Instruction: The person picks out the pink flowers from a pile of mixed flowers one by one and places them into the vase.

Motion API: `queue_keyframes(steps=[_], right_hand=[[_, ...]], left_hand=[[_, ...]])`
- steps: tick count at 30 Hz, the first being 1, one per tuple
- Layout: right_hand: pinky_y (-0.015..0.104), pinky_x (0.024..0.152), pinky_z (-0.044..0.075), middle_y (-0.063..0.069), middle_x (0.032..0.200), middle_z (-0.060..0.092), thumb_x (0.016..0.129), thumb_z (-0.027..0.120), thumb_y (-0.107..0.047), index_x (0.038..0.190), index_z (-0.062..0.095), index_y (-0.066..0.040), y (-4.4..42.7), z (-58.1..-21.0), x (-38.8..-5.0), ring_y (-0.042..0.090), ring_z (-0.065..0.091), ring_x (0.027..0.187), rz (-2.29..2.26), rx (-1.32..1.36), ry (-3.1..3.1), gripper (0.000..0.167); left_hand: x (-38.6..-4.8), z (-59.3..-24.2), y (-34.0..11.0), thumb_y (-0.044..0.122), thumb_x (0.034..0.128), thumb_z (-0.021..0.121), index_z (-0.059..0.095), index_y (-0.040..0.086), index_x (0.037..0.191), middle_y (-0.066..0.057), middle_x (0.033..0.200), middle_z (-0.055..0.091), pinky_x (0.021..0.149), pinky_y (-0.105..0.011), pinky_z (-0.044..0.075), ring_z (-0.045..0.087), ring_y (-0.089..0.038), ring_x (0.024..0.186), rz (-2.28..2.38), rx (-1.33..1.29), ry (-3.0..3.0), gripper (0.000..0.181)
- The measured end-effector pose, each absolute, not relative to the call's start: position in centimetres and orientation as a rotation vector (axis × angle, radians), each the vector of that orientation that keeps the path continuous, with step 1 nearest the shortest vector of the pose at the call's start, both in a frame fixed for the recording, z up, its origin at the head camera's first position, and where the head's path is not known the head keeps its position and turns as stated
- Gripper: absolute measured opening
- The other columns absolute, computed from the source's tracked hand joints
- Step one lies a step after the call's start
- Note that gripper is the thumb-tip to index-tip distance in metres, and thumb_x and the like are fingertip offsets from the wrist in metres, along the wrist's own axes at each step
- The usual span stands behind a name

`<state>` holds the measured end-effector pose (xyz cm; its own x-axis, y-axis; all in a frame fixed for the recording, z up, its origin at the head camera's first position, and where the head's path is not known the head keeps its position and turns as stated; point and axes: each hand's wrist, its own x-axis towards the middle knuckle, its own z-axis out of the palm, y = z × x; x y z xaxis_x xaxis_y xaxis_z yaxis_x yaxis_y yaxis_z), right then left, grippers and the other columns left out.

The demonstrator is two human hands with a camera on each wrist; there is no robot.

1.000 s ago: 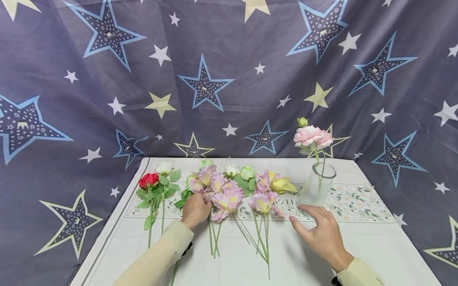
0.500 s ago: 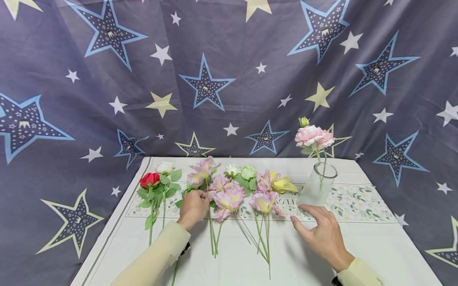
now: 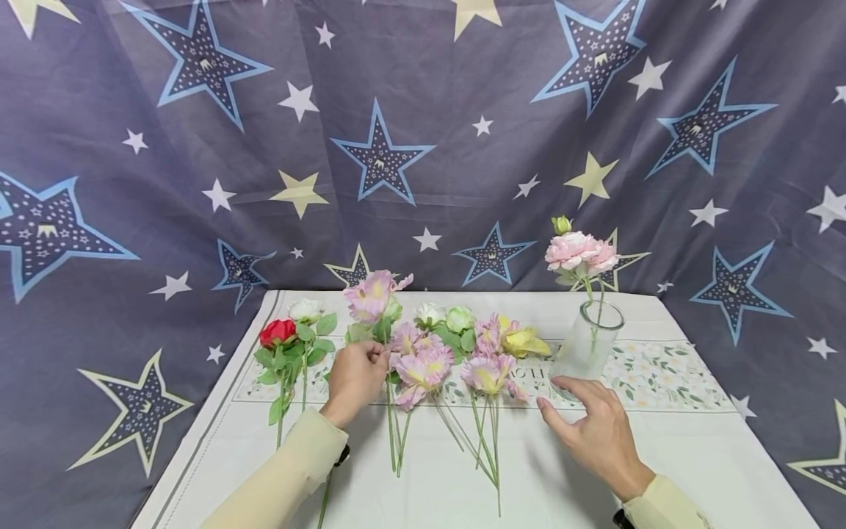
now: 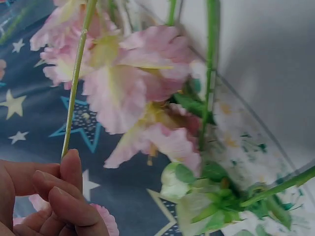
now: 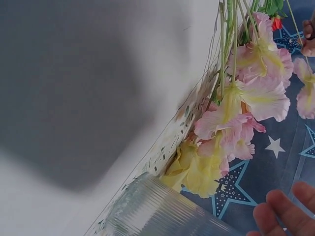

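In the head view the left hand [image 3: 357,378] pinches the stem of a pink-and-yellow flower [image 3: 371,295], whose bloom stands above the others. The left wrist view shows thumb and fingertips closed on that thin green stem [image 4: 75,83]. With its fingers spread and holding nothing, the right hand [image 3: 595,433] hovers just in front of the ribbed glass vase [image 3: 581,356]. Pink flowers [image 3: 573,251] on stems stand in the vase. In the right wrist view the vase [image 5: 162,211] lies left of the fingers of the right hand [image 5: 290,214].
Left on the table lie a red rose [image 3: 277,333] and a white rose [image 3: 305,311]. Mid-table are more pink-yellow flowers [image 3: 423,371], pale green blooms [image 3: 459,319] and a yellow flower [image 3: 525,342]. A floral runner [image 3: 661,375] crosses the white table [image 3: 423,499]. Star-patterned cloth hangs behind.
The left hand has drawn back slightly left and raised the pinched pink flower up from the bunch. The right hand and the vase have hardly moved.
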<state>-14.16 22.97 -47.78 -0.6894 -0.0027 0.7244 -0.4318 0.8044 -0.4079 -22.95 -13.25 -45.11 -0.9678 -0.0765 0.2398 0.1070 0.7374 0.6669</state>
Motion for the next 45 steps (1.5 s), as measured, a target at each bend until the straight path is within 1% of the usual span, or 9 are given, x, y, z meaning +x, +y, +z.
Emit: queue_keyframes(steps=[3, 10, 15, 18, 24, 31, 35, 39, 45], right_hand=[[0.049, 0.08, 0.05, 0.006, 0.1, 0.077, 0.071, 0.09, -0.02, 0.105, 0.078, -0.01, 23.0, -47.7, -14.2, 0.028, 0.07, 0.089, 0.733, 0.322, -2.234, 0.037], [0.047, 0.08, 0.05, 0.006, 0.099, 0.077, 0.073, 0.089, -0.022, 0.105, 0.078, -0.01, 22.9, -47.4, -14.4, 0.027, 0.07, 0.089, 0.732, 0.327, -2.235, 0.036], [0.046, 0.08, 0.049, 0.005, 0.099, 0.077, 0.072, 0.089, -0.021, 0.105, 0.078, -0.01, 22.9, -47.4, -14.4, 0.027, 0.07, 0.089, 0.737, 0.332, -2.225, 0.037], [0.046, 0.081, 0.048, 0.005, 0.098, 0.077, 0.072, 0.089, -0.021, 0.105, 0.078, -0.009, 22.8, -47.4, -14.4, 0.027, 0.07, 0.089, 0.74, 0.333, -2.219, 0.037], [0.045, 0.081, 0.048, 0.005, 0.098, 0.077, 0.072, 0.089, -0.022, 0.104, 0.078, -0.009, 22.7, -47.3, -14.5, 0.027, 0.07, 0.089, 0.742, 0.332, -2.219, 0.037], [0.045, 0.082, 0.048, 0.007, 0.099, 0.076, 0.072, 0.089, -0.022, 0.105, 0.078, -0.01, 22.4, -47.1, -14.6, 0.027, 0.069, 0.089, 0.742, 0.333, -2.227, 0.037], [0.042, 0.082, 0.048, 0.006, 0.099, 0.076, 0.072, 0.089, -0.023, 0.104, 0.078, -0.01, 22.2, -47.0, -14.6, 0.026, 0.069, 0.089, 0.742, 0.341, -2.227, 0.037], [0.038, 0.082, 0.047, 0.006, 0.099, 0.076, 0.072, 0.09, -0.022, 0.105, 0.078, -0.009, 22.0, -46.8, -14.7, 0.024, 0.069, 0.088, 0.743, 0.364, -2.21, 0.037], [0.038, 0.083, 0.048, 0.006, 0.1, 0.076, 0.072, 0.09, -0.021, 0.105, 0.078, -0.008, 21.6, -46.6, -14.8, 0.025, 0.07, 0.089, 0.754, 0.384, -2.196, 0.038]], left_hand=[[-22.8, -44.5, -12.9, 0.016, 0.0939, 0.073, 0.076, 0.011, 0.085, 0.003, 0.072, 0.068, 0.055, -0.031, 0.046, 0.058, -0.011, 0.058, -1.05, -0.054, -2.643, 0.011], [-22.0, -43.0, -12.2, 0.013, 0.0933, 0.072, 0.078, 0.01, 0.088, 0.002, 0.073, 0.068, 0.055, -0.031, 0.046, 0.058, -0.011, 0.059, -1.132, -0.108, -2.577, 0.008], [-21.5, -42.4, -11.3, 0.01, 0.0897, 0.075, 0.08, 0.008, 0.089, 0.004, 0.071, 0.069, 0.057, -0.03, 0.048, 0.059, -0.01, 0.06, -1.153, -0.152, -2.528, 0.006], [-21.2, -42.0, -10.9, 0.01, 0.0887, 0.076, 0.081, 0.009, 0.088, 0.005, 0.07, 0.069, 0.057, -0.029, 0.048, 0.059, -0.008, 0.059, -1.168, -0.172, -2.505, 0.005], [-20.9, -41.5, -10.1, 0.011, 0.0887, 0.078, 0.082, 0.01, 0.087, 0.005, 0.068, 0.069, 0.055, -0.027, 0.049, 0.059, -0.008, 0.057, -1.268, -0.231, -2.465, 0.004], [-20.8, -41.4, -9.4, 0.016, 0.0892, 0.08, 0.083, 0.013, 0.088, 0.007, 0.069, 0.071, 0.055, -0.026, 0.051, 0.061, -0.006, 0.058, -1.295, -0.258, -2.469, 0.005], [-20.6, -41.4, -9.0, 0.018, 0.0887, 0.08, 0.083, 0.01, 0.092, 0.005, 0.07, 0.071, 0.055, -0.026, 0.051, 0.061, -0.007, 0.059, -1.312, -0.267, -2.475, 0.009], [-20.4, -41.2, -8.6, 0.016, 0.0888, 0.08, 0.083, 0.008, 0.094, 0.004, 0.071, 0.072, 0.055, -0.026, 0.051, 0.061, -0.007, 0.059, -1.334, -0.285, -2.471, 0.01], [-20.0, -41.0, -8.0, 0.011, 0.0892, 0.078, 0.082, 0.005, 0.096, 0.002, 0.074, 0.072, 0.057, -0.025, 0.052, 0.062, -0.008, 0.062, -1.397, -0.305, -2.457, 0.01]])
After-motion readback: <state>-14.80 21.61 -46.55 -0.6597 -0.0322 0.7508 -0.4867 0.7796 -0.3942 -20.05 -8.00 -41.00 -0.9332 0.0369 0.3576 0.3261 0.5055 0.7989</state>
